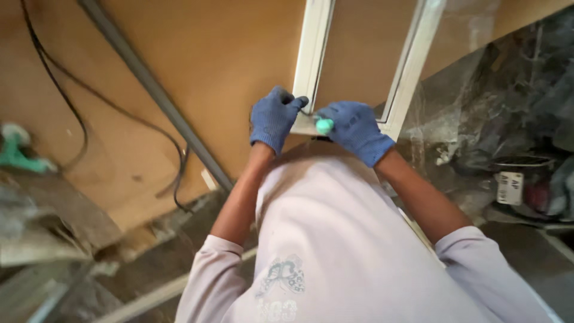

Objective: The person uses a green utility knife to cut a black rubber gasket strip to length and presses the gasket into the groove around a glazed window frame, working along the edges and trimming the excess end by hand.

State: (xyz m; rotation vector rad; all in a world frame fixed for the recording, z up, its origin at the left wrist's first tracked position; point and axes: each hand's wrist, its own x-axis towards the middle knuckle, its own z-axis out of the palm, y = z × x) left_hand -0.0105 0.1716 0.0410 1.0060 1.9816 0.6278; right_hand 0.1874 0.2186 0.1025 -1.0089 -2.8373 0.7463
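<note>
**Gloved hands meet at the end of a white frame**

Where the brown tabletop point(197, 60) runs off to the left, a blurred green tool point(15, 149) lies near its edge, and a black cable point(78, 107) loops loosely across the smooth, matt board. Beside the cable a grey metal bar point(155, 93) lies slantwise over the board, long and straight with a dull sheen.

Further right, the left hand point(274, 118), in a blue knitted glove, is clenched at the near end of a white frame point(312, 54), its fingers curled round something thin and dark that I cannot make out; it seems placed there to steady the spot being worked on. The frame is glossy, made of two long straight rails joined by a short cross piece, and it lies flat on the board with the joined end nearest the person, so both hands can reach it.

Just beside, the right hand point(357, 128), also in a blue glove, is closed around a tool with a rounded, smooth green handle point(324, 125), whose butt end points back at the person, as one would hold it to press down on the frame.

At the far right, crumpled clear plastic sheet point(454, 113) covers dark clutter, and a round dark tin point(526, 185) with a white label stands on the floor.
</note>
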